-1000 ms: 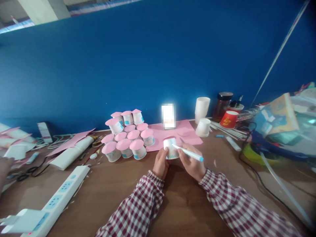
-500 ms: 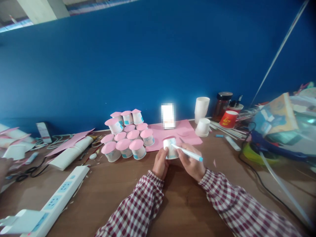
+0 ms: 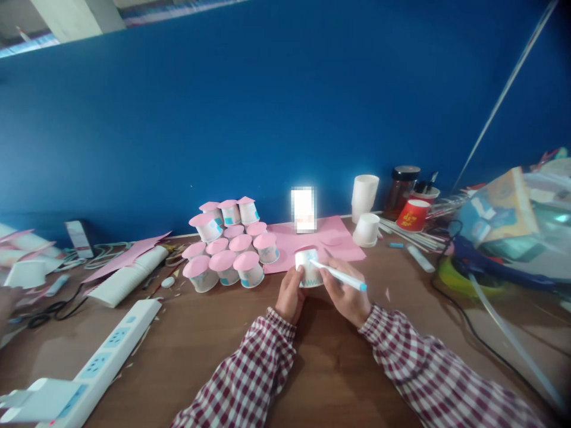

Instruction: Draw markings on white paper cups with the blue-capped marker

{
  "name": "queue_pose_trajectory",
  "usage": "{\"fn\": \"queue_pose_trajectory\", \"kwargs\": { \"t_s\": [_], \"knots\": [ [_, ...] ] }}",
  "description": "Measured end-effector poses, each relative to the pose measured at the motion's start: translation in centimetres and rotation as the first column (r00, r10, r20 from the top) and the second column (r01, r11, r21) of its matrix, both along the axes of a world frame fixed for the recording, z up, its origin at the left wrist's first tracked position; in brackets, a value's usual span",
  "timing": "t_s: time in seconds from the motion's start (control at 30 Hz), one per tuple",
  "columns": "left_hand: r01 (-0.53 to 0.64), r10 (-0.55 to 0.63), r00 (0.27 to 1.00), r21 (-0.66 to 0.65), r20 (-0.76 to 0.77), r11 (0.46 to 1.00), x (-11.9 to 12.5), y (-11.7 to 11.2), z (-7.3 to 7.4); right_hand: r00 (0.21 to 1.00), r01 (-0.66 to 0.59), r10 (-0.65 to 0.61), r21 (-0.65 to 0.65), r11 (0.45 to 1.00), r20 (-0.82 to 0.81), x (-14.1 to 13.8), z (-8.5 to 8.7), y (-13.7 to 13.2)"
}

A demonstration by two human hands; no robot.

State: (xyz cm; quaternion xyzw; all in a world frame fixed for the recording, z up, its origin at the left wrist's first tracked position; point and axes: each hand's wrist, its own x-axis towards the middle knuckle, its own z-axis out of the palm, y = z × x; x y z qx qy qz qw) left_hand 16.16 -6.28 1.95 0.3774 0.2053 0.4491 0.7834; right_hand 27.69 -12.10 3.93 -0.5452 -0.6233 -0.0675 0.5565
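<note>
My left hand [image 3: 289, 296] is closed around a small upturned white paper cup [image 3: 307, 267] with a pink top, steadying it on the wooden table [image 3: 214, 351]. My right hand [image 3: 345, 294] grips a white marker with a blue end [image 3: 341, 276], its tip touching the cup's side, where blue marks show. A pile of similar pink-topped cups [image 3: 232, 241] stands just to the left. A pink paper sheet [image 3: 312, 241] lies behind the cup.
A white power strip [image 3: 89, 371] lies at the near left. White cup stacks [image 3: 366, 208], a red cup [image 3: 414, 215] and a dark jar [image 3: 401, 190] stand at the back right. Cables and a cluttered heap [image 3: 504, 238] fill the right side. Another person's hand [image 3: 8, 300] shows at the far left.
Almost nothing differs; both hands stay on the cup and the marker, with the marker tip shifting only slightly.
</note>
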Motion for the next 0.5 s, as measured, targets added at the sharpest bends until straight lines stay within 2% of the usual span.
{"fn": "queue_pose_trajectory", "kwargs": {
  "t_s": [0.5],
  "knots": [
    [0.001, -0.001, 1.0, 0.004, 0.0, 1.0, -0.01, 0.05, -0.02, 1.0, 0.011, -0.012, 0.018, 1.0, 0.008, 0.05, -0.04, 0.05]
  ]
}}
